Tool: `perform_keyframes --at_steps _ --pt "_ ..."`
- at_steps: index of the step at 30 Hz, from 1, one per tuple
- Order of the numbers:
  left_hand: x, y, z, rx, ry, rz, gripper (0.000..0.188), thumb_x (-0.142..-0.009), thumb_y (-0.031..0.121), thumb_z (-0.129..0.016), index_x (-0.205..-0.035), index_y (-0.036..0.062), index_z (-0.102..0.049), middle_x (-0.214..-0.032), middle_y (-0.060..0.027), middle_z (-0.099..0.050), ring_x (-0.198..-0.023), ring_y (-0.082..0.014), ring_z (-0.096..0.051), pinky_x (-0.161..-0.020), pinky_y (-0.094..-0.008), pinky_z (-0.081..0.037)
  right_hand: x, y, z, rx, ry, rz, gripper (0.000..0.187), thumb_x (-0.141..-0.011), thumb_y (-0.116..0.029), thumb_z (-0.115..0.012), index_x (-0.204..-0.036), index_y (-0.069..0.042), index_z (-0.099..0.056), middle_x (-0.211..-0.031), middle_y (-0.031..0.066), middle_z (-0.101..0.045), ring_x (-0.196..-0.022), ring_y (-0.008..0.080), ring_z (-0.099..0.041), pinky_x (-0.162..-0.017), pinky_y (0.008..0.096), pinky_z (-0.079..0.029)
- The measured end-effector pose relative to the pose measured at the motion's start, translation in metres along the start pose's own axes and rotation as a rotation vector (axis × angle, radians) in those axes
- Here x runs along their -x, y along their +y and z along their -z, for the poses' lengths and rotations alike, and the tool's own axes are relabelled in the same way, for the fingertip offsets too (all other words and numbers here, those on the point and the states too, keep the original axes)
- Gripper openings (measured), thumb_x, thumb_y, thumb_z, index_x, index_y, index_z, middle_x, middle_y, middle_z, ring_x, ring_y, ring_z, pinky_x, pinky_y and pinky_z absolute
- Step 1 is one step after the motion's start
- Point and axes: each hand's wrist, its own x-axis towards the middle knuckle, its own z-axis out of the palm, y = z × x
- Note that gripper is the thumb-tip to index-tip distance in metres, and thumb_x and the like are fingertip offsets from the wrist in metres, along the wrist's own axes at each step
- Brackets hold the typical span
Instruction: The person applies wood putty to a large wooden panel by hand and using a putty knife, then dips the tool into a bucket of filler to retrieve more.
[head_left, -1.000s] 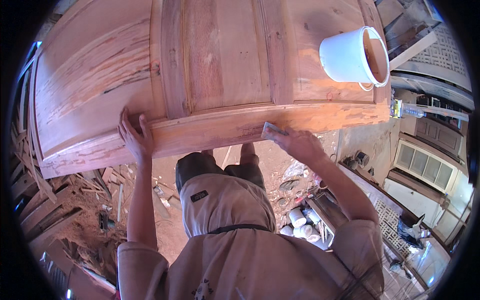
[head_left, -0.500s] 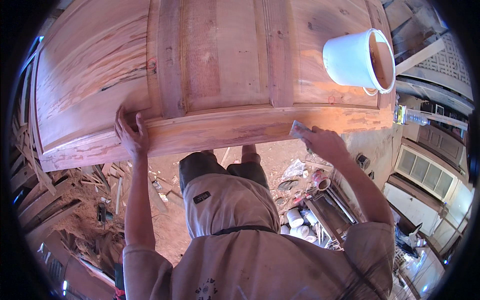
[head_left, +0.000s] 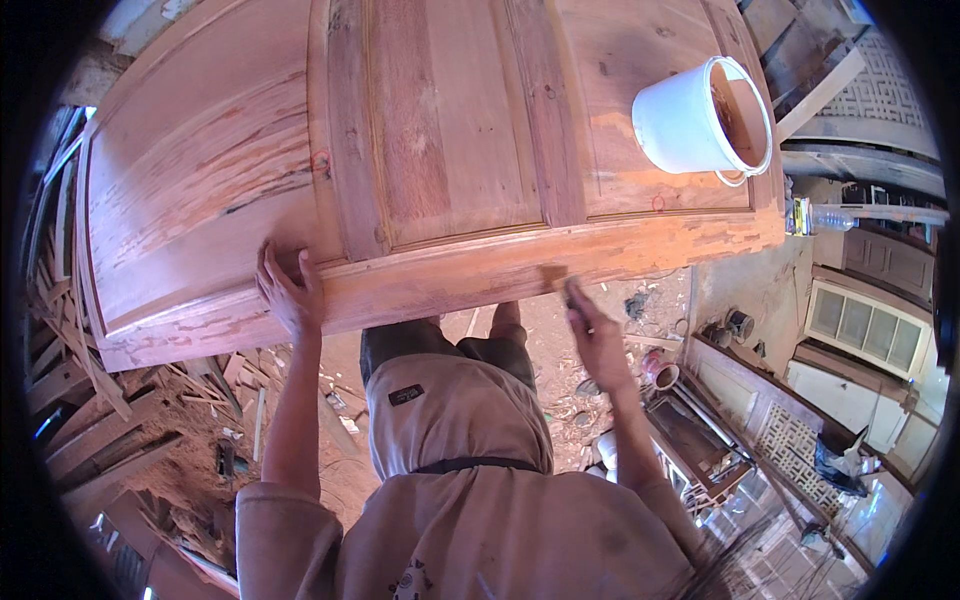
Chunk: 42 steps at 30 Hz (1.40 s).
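A large panelled wooden piece [head_left: 470,130], like a door, stretches across the upper view, with patchy brownish filler on its surface. My left hand [head_left: 292,292] rests on its near edge, fingers extended over the top face and holding nothing. In my right hand [head_left: 598,345] is a putty knife [head_left: 554,278], my fingers closed round its handle. The flat blade is by the front edge face of the wood, close to the middle; whether it touches is unclear. A white bucket [head_left: 680,122] with brown stuff inside stands on the right part of the panel.
Wood offcuts [head_left: 90,370] and sawdust lie on the floor at left. To the right are a small reddish tin [head_left: 660,370], a wooden frame [head_left: 690,440], a plastic bottle [head_left: 832,218] and a paned window frame [head_left: 868,325]. Shavings litter the ground below.
My right hand has moved left along the front edge and closer to my body, and the putty knife's blade has turned. My left hand keeps its place on the wood. The view has shifted slightly.
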Motion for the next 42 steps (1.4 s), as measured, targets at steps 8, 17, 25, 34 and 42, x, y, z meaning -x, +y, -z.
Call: perform_keyframes --at_steps 8,17,25,34,42 --pt "0.002 0.003 0.001 -0.014 -0.017 0.016 0.053 -0.094 0.039 -0.063 -0.133 0.004 -0.052 -0.139 -0.0176 -0.053 -0.127 -0.0379 -0.05 -0.107 -0.0517 -0.037 -0.012 -0.021 -0.075 0.359 0.073 -0.168 0.047 -0.099 -0.022 -0.057 -0.145 -0.014 -0.05 -0.077 0.0251 -0.061 -0.068 0.0452 -0.062 -0.064 0.0536 -0.052" --pt "0.0 0.008 0.002 -0.037 -0.035 0.028 0.052 -0.095 0.039 -0.062 -0.132 0.004 -0.052 -0.14 -0.0169 -0.051 -0.129 -0.037 -0.049 -0.107 -0.0507 -0.037 0.004 -0.021 -0.08 0.278 0.094 -0.14 0.052 -0.101 -0.027 -0.053 -0.152 -0.025 -0.041 -0.083 0.0266 -0.06 -0.064 0.0453 -0.063 -0.059 0.0541 -0.053" --pt "0.002 0.002 0.002 -0.054 -0.026 0.044 0.054 -0.095 0.041 -0.06 -0.133 0.0047 -0.051 -0.141 -0.0158 -0.05 -0.129 -0.0371 -0.049 -0.108 -0.0522 -0.035 0.015 -0.029 -0.095 0.268 0.094 -0.135 0.053 -0.101 -0.025 -0.055 -0.152 -0.025 -0.041 -0.084 0.0255 -0.06 -0.064 0.045 -0.063 -0.056 0.0524 -0.053" --pt "0.001 0.003 0.002 -0.039 -0.035 0.06 0.053 -0.095 0.041 -0.06 -0.132 0.0041 -0.051 -0.141 -0.0174 -0.05 -0.129 -0.0374 -0.048 -0.107 -0.0527 -0.034 0.022 -0.031 -0.109 0.287 0.088 -0.15 0.054 -0.1 -0.024 -0.056 -0.152 -0.023 -0.041 -0.086 0.0261 -0.062 -0.064 0.045 -0.064 -0.057 0.0527 -0.054" --pt "0.001 0.005 0.001 -0.041 -0.045 0.046 0.055 -0.095 0.043 -0.059 -0.134 0.0041 -0.05 -0.141 -0.0182 -0.05 -0.129 -0.0372 -0.048 -0.107 -0.0513 -0.035 0.011 -0.045 -0.134 0.274 0.059 -0.294 0.053 -0.1 -0.02 -0.056 -0.151 -0.02 -0.041 -0.12 0.0362 -0.059 -0.093 0.0509 -0.066 -0.071 0.0513 -0.058"
